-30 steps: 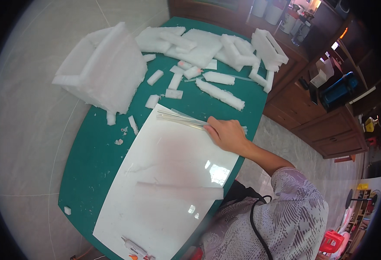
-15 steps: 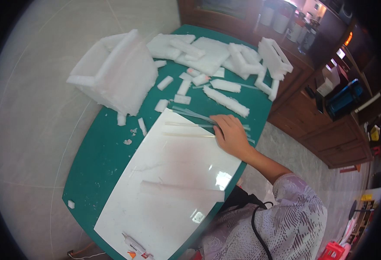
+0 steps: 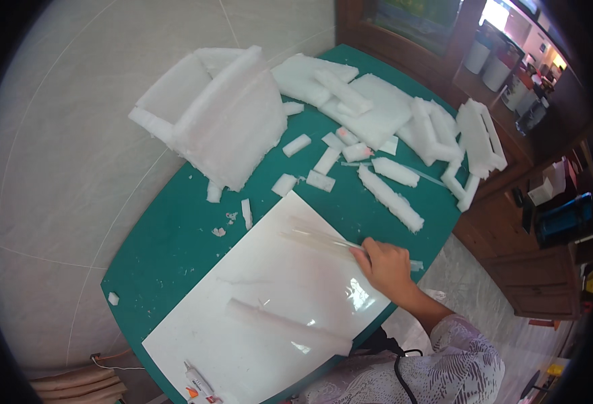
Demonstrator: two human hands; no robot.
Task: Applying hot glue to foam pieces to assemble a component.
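Note:
My right hand (image 3: 385, 268) is closed around several long, thin, translucent glue sticks (image 3: 317, 237) above the upper right part of a glossy white board (image 3: 290, 269). The sticks point left from my fingers, with short ends showing beyond the hand. A pale foam strip (image 3: 290, 326) lies across the board below. At the board's bottom corner rests a white glue gun (image 3: 200, 384) with an orange part, partly cut off by the frame edge. My left hand is out of sight.
A large white foam box-like structure (image 3: 219, 121) stands at the far left of the green table (image 3: 165, 236). Foam sheets (image 3: 370, 104), small foam blocks (image 3: 320, 180) and open foam frames (image 3: 482, 138) lie toward the far right. Wooden cabinets (image 3: 512, 262) stand beyond the table.
My right hand has drawn the glue sticks together into a bundle and moved nearer over the board, away from the foam pieces. The view has shifted, so the scene sits farther right.

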